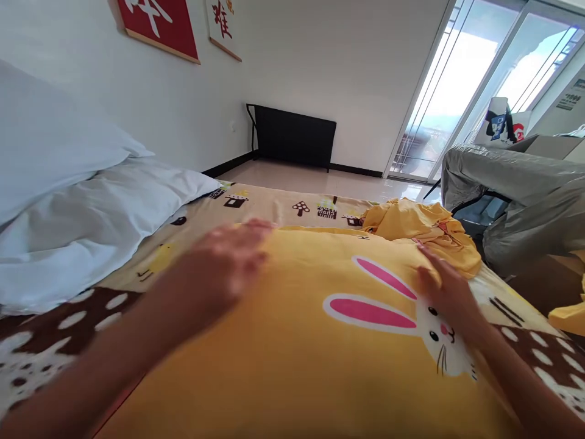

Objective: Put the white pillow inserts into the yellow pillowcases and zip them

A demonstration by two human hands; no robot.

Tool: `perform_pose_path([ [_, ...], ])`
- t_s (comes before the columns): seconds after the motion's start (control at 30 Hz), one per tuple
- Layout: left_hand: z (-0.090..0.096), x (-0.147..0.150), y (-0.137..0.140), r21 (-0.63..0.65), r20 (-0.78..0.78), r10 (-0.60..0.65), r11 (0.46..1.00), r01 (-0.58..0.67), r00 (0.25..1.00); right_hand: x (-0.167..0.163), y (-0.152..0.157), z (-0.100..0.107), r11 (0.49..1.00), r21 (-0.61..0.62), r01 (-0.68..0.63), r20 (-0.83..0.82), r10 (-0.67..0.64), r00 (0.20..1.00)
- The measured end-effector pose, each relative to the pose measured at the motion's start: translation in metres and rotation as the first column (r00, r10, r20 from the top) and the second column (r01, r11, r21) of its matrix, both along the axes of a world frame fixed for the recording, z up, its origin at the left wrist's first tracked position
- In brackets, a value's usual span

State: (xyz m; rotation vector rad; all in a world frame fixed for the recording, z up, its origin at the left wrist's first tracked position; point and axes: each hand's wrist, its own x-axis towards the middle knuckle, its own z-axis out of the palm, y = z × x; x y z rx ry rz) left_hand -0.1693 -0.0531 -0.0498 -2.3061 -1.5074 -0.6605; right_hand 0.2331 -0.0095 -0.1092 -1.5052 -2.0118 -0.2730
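A yellow pillowcase (274, 329) printed with a white rabbit with pink ears lies spread before me on a patterned bed sheet (274, 204). I cannot tell how full it is. My left hand (228, 259) is at its far left corner, smeared by motion, so its grip does not show. Over on the right side, my right hand (445, 289) rests on the fabric beside the rabbit's head, fingers stretched out and partly spread. Just beyond that hand lies a crumpled yellow cloth (420, 228).
White pillows (100, 213) are stacked along the left. A black folded panel (295, 135) leans at the far wall. Grey plastic-wrapped furniture (516, 189) stands to the right, near a glass sliding door (457, 79). Wall scrolls (159, 27) hang at upper left.
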Motion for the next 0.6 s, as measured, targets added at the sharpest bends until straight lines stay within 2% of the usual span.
perform_pose_path([
  [0.03, -0.001, 0.024, -0.012, 0.044, -0.052, -0.100, 0.994, 0.102, 0.994, -0.025, -0.021, 0.003, 0.989, 0.022, -0.146, 0.086, 0.143, 0.986],
  [0.1, -0.015, 0.061, -0.027, -0.002, -0.167, -0.292, 0.955, 0.296, 0.942, -0.064, -0.054, 0.003, 0.924, -0.078, -0.375, 0.289, 0.381, 0.878],
  [0.17, -0.038, 0.074, -0.029, -0.108, -0.238, -0.390, 0.921, 0.375, 0.890, -0.078, -0.069, -0.007, 0.889, -0.118, -0.442, 0.373, 0.452, 0.810],
  [0.23, -0.061, 0.062, -0.027, -0.161, -0.269, -0.390, 0.920, 0.358, 0.881, -0.065, -0.070, -0.024, 0.909, -0.108, -0.403, 0.385, 0.412, 0.826],
  [0.37, -0.091, 0.008, -0.033, -0.114, -0.223, -0.246, 0.968, 0.225, 0.943, 0.007, -0.068, -0.066, 0.973, -0.053, -0.225, 0.288, 0.230, 0.930],
  [0.47, -0.107, -0.037, -0.048, -0.118, -0.050, -0.040, 0.992, 0.034, 0.998, 0.061, -0.081, -0.094, 0.982, -0.067, -0.179, 0.150, 0.187, 0.971],
  [0.53, -0.114, -0.066, -0.057, -0.229, 0.115, 0.172, 0.963, -0.142, 0.978, 0.091, -0.091, -0.105, 0.977, -0.146, -0.156, 0.030, 0.162, 0.986],
  [0.6, -0.113, -0.092, -0.064, -0.361, 0.207, 0.374, 0.888, -0.285, 0.904, 0.115, -0.094, -0.109, 0.952, -0.291, -0.100, -0.126, 0.066, 0.990],
])
